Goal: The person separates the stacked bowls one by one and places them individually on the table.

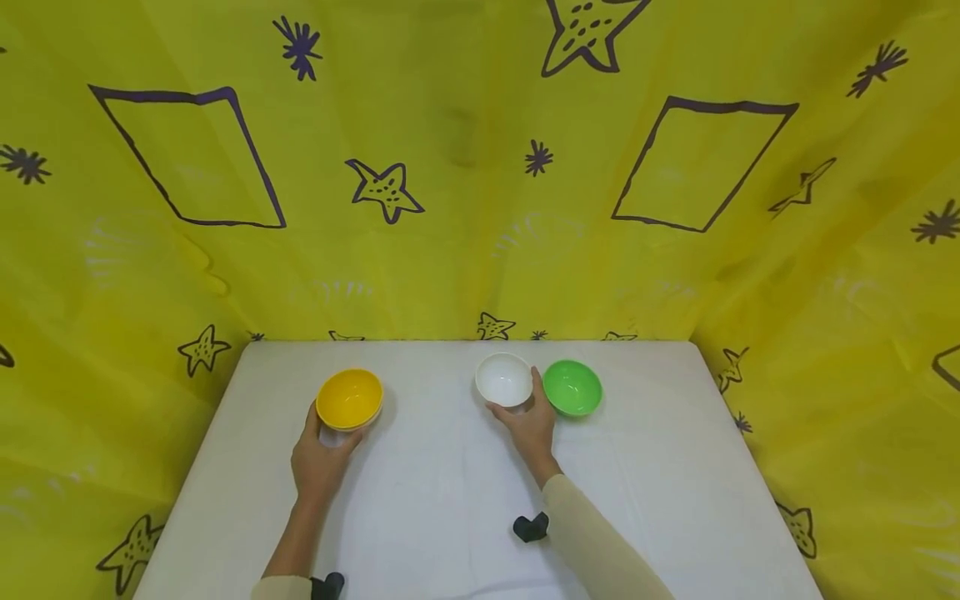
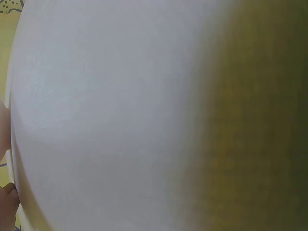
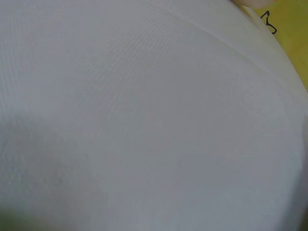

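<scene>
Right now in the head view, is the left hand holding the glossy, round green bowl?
No, the left hand holds the round yellow bowl, well apart from the green bowl.

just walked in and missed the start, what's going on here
A person's left hand grips the yellow bowl on the left part of the table; a pale edge shows beneath it, though I can't tell whether that is another bowl. The right hand grips the white bowl. The green bowl sits close by on the right, in neither hand's grip.
</scene>
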Demonstrator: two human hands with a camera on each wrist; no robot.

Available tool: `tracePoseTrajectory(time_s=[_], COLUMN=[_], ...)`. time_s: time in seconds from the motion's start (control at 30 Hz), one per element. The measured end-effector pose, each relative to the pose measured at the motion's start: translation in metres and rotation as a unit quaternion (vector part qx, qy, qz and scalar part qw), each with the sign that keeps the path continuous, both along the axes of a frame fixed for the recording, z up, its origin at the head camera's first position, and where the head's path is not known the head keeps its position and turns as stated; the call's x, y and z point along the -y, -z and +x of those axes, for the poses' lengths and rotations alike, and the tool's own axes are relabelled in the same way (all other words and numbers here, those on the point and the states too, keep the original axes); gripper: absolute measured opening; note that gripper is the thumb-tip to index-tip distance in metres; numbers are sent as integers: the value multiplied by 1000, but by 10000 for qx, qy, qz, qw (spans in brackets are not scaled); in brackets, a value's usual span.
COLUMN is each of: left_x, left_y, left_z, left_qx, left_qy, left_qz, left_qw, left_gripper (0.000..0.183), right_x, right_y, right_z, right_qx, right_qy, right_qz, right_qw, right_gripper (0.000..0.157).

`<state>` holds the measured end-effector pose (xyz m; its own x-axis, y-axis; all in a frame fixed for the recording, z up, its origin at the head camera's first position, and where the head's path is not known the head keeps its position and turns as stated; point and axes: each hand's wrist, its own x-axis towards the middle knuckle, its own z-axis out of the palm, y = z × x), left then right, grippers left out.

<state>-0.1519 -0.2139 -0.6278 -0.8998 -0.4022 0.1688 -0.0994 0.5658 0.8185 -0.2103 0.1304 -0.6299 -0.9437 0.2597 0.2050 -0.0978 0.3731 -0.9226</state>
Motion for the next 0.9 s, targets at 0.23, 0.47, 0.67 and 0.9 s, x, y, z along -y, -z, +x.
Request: tracePoseTrajectory(time_s=[0.23,0.47,0.67,0.9], left_x=[0,0,-1,-1], left_y=[-1,-4,-5,-5], left_z=[-2,-1,0,0], left_qx=[131,272,353,268], left_qy=[10,-7,-48,-20], left_qz=[-27,-3,29,6], left_qw=[9999,9996,9994,9996], left_gripper=[97,97,98,97], right_x=[0,1,2,2], right_y=[-1,-1,-1,-5], right_z=[1,2,2,1], right_qx=[127,26,-12,-61], right_qy=[-46,-73,-148,-126], right_qz=[-60,-92,-116,-56], right_qw=[9999,9999,9998,9999], right_gripper=[115,118,120,120])
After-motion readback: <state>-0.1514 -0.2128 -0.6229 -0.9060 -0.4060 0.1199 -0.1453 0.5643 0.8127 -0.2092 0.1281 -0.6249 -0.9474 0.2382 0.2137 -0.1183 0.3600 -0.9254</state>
